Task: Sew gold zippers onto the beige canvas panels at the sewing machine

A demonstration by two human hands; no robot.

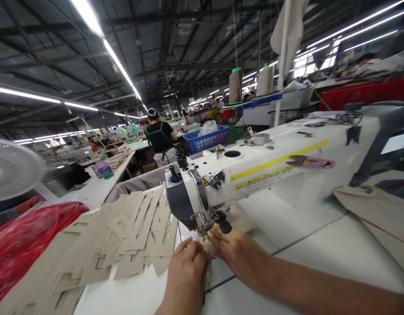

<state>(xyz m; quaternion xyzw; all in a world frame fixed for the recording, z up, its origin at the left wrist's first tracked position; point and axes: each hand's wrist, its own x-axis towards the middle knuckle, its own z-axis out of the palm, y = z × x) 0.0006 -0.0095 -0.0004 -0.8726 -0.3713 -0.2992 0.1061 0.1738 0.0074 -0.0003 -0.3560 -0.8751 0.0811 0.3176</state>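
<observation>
A white sewing machine [254, 175] stands in front of me, its needle and presser foot area [206, 232] low at the head's left end. Just left of the foot, my left hand [188, 267] has its fingers curled and pinched at the edge of a small pale piece of fabric [209, 247]. From the right, my right hand [236, 249] presses its closed fingers on the same piece, close beside the foot. My hands cover most of this piece. Behind the foot a beige fabric piece [243, 218] lies on the machine bed.
Many cut beige pieces with slots [123, 236] are spread to the left, beside a red plastic bag [37, 245]. Pink-handled thread snips [315, 162] rest on the machine arm. Beige fabric [379, 214] lies right. Beyond are a fan [14, 170], a blue crate [206, 139] and a seated person [159, 135].
</observation>
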